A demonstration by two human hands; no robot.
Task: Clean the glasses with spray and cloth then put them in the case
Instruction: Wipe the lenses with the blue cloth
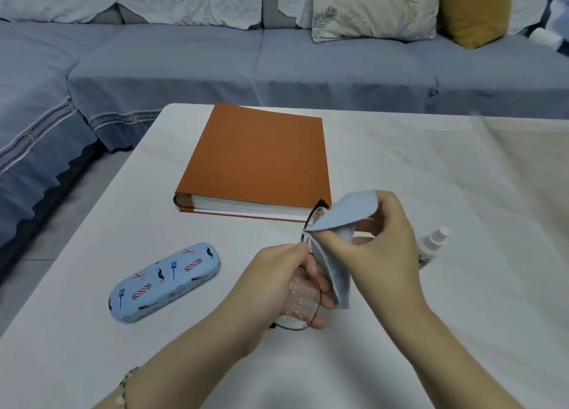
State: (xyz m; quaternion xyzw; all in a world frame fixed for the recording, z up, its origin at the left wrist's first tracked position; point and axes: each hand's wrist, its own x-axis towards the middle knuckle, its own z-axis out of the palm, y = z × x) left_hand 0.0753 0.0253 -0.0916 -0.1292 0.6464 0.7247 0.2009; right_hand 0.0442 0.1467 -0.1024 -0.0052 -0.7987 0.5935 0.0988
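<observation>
My left hand (281, 280) grips a pair of dark-rimmed glasses (300, 311) above the white table (215, 362); droplets speckle the near lens. My right hand (380, 243) pinches a light blue cloth (345, 216) folded over the far lens, thumb on one side and fingers on the other. A closed blue glasses case (164, 282) printed with moustaches and combs lies left of my hands. The small clear spray bottle (431, 245) with a white nozzle is partly hidden behind my right hand.
A thick orange-covered album (261, 159) lies on the table beyond my hands. A blue-covered sofa (277, 63) with a patterned cushion (372, 8) and a mustard cushion (474, 11) stands behind the table. Floor shows at the left.
</observation>
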